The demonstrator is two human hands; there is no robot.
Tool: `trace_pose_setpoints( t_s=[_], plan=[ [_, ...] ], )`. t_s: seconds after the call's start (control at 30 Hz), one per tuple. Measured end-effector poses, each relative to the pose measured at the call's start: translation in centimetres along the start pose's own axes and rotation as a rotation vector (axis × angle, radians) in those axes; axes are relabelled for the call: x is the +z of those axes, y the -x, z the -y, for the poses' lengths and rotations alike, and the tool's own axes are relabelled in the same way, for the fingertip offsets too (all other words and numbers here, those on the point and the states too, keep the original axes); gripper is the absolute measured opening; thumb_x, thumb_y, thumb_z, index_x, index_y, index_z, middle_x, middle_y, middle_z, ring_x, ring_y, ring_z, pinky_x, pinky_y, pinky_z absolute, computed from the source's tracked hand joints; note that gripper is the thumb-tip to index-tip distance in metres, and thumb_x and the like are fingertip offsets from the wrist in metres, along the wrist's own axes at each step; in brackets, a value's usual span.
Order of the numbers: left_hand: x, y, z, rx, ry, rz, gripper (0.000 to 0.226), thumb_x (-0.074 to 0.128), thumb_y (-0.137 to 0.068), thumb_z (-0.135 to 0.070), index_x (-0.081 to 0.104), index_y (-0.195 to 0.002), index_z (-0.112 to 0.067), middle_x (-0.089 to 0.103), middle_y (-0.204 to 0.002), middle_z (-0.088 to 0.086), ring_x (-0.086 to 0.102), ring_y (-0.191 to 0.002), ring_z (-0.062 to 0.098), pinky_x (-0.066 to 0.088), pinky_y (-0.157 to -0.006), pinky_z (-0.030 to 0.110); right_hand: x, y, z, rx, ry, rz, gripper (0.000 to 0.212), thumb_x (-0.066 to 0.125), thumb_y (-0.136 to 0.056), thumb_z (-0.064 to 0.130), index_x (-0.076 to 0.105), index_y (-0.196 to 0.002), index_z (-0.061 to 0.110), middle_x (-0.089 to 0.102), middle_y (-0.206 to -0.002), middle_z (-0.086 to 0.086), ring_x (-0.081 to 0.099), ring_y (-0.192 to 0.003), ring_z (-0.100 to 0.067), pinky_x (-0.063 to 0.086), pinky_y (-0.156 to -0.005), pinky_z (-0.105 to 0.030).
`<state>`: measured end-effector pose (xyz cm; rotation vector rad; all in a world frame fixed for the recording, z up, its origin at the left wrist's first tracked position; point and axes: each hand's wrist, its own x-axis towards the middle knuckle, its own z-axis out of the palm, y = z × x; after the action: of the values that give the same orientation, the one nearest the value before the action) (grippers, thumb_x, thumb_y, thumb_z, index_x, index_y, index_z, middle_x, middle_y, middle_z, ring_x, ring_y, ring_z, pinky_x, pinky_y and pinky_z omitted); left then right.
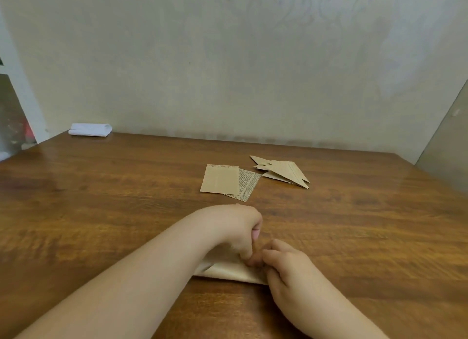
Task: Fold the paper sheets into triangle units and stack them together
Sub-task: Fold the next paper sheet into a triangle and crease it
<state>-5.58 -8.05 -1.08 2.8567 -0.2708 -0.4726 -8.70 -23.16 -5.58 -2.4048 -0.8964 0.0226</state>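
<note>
Two bare hands meet at the near middle of a wooden table (101,186), both pressing one tan paper piece (228,271) flat against the wood. The left hand (235,227), fingers curled, bears down on the sheet's upper part with its fingertips; the right hand (286,267) pinches the sheet's right end, fingers bent close. The paper is partly folded, long and narrow, its near edge a soft crease; much of it is hidden under the hands. Farther off lie two flat rectangular sheets (220,179), a plain kraft one overlapping a printed, newsprint-like one. Just right of these, a small pile of folded triangle units (286,172), sharp-cornered and overlapping. At the far left edge, a folded white cloth (90,130). Table surface glossy, brown, grained.
</note>
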Motion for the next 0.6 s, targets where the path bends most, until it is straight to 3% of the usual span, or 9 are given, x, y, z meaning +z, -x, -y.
trace_pose_setpoints(
  t_s=[0.1, 0.17, 0.23, 0.33, 0.5, 0.6],
  plan=[
    [1.1, 1.8, 0.5, -0.029, 0.03, -0.337, 0.015, 0.062, -0.085, -0.018, 0.054, -0.083, -0.03, 0.048, -0.104, -0.009, 0.045, -0.103, 0.013, 0.036, -0.084, 0.027, 0.1, 0.1, -0.1, -0.009, -0.006, -0.023, 0.043, 0.038, -0.091, 0.001, 0.067, -0.113, 0.025, 0.053, -0.11, 0.01, 0.051, -0.102, -0.004, 0.037, -0.087, -0.008],
    [2.4, 3.7, 0.6, -0.024, 0.169, -0.494, 0.018, 0.057, -0.087, -0.023, 0.055, -0.071, -0.032, 0.05, -0.096, -0.014, 0.047, -0.099, 0.009, 0.035, -0.083, 0.023, 0.2, 0.2, -0.1, -0.028, 0.0, -0.029, 0.043, 0.038, -0.091, 0.0, 0.066, -0.112, 0.024, 0.052, -0.105, 0.009, 0.05, -0.097, -0.003, 0.036, -0.083, -0.007],
    [3.9, 5.4, 0.2, -0.015, 0.268, -0.479, 0.021, 0.055, -0.088, -0.031, 0.055, -0.068, -0.035, 0.055, -0.089, -0.018, 0.051, -0.094, 0.005, 0.039, -0.08, 0.021, 0.3, 0.3, 0.0, -0.046, 0.014, -0.033, 0.041, 0.038, -0.091, 0.002, 0.066, -0.111, 0.024, 0.05, -0.098, 0.006, 0.049, -0.091, -0.005, 0.038, -0.08, -0.012],
    [6.4, 6.5, -0.1, -0.006, 0.288, -0.47, 0.013, 0.051, -0.093, -0.031, 0.057, -0.083, -0.037, 0.053, -0.099, -0.021, 0.046, -0.112, 0.005, 0.037, -0.101, 0.029, 0.3, 0.8, 0.2, -0.062, 0.036, -0.049, 0.039, 0.038, -0.093, 0.006, 0.064, -0.115, 0.024, 0.05, -0.1, 0.004, 0.05, -0.093, -0.01, 0.041, -0.083, -0.021],
    [8.3, 6.6, 0.4, 0.015, 0.3, -0.595, 0.027, 0.044, -0.097, -0.026, 0.067, -0.109, -0.033, 0.051, -0.101, -0.02, 0.04, -0.102, -0.003, 0.03, -0.105, 0.024, 0.9, 2.1, 0.2, -0.16, 0.141, -0.055, 0.042, 0.038, -0.094, 0.012, 0.055, -0.129, 0.029, 0.05, -0.116, 0.01, 0.044, -0.106, -0.008, 0.033, -0.091, -0.012],
    [9.0, 6.8, 0.2, -0.001, 0.287, -0.618, 0.03, 0.042, -0.097, -0.024, 0.066, -0.112, -0.036, 0.048, -0.096, -0.022, 0.038, -0.098, -0.008, 0.01, -0.116, 0.021, 0.9, 3.3, -0.2, -0.196, 0.13, -0.019, 0.048, 0.039, -0.09, 0.013, 0.055, -0.132, 0.029, 0.048, -0.129, 0.015, 0.04, -0.118, 0.001, 0.022, -0.096, 0.0]
  ],
)
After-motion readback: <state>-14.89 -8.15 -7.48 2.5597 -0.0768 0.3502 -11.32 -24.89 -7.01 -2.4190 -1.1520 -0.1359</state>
